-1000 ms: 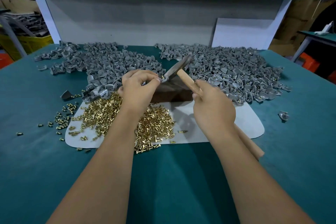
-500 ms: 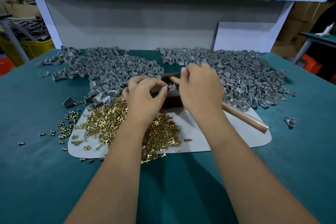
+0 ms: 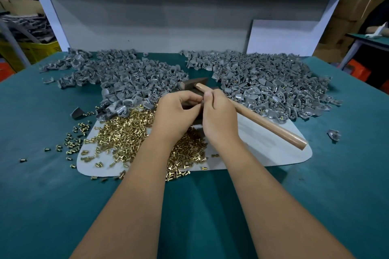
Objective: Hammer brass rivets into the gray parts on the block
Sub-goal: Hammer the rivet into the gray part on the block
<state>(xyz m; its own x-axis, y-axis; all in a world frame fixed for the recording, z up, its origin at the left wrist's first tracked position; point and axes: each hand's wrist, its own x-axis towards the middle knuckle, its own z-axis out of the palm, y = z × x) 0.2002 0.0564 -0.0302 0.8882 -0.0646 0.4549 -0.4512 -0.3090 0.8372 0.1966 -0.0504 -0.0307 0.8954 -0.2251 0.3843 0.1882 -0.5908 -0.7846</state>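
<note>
The person's left hand (image 3: 174, 114) and right hand (image 3: 219, 115) meet over the dark block (image 3: 196, 121), which sits at the far edge of the white mat (image 3: 263, 149) near the middle of the desk (image 3: 42, 195); the left fingertips look pinched on something small there, too hidden to name, and whether a gray part lies on the block cannot be told. The right hand has its fingers curled round the wooden handle of the hammer (image 3: 263, 121), whose head rests low just beyond the block, so no blow is being struck; this looks like the seating step between strikes.

A heap of brass rivets (image 3: 126, 134) covers the mat's left half and spills onto the desk's left side; a pile of gray parts (image 3: 126, 78) lies toward the far left; the far-right pile (image 3: 273, 88) shows brass glints here and there, so it is probably finished work. Judged so, much is done and much remains.
</note>
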